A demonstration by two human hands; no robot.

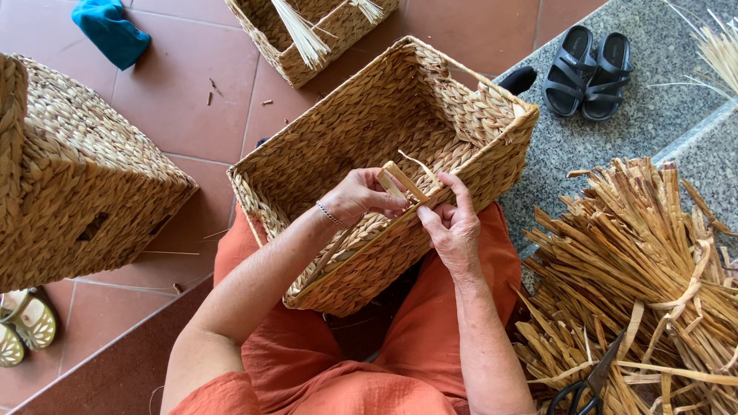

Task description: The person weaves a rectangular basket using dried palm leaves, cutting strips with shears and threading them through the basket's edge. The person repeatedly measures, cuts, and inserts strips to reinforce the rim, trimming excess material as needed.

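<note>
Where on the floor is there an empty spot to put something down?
Bare red tiles lie between the overturned basket on the left, the basket on the lap and the blue cloth. Bare grey stone lies between the black sandals and the dried straw pile. The right side is crowded: straw with scissors.

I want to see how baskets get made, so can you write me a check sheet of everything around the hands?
Surface: red tile floor, grey stone step.
Job's things: woven basket on the lap; strip at its near rim.
Clutter: straw pile, scissors, two more baskets, sandals, blue cloth.
Hands: left hand and right hand both pinch the strip.
Cables: nothing seen.
Surroundings: slippers by the left edge.
</note>
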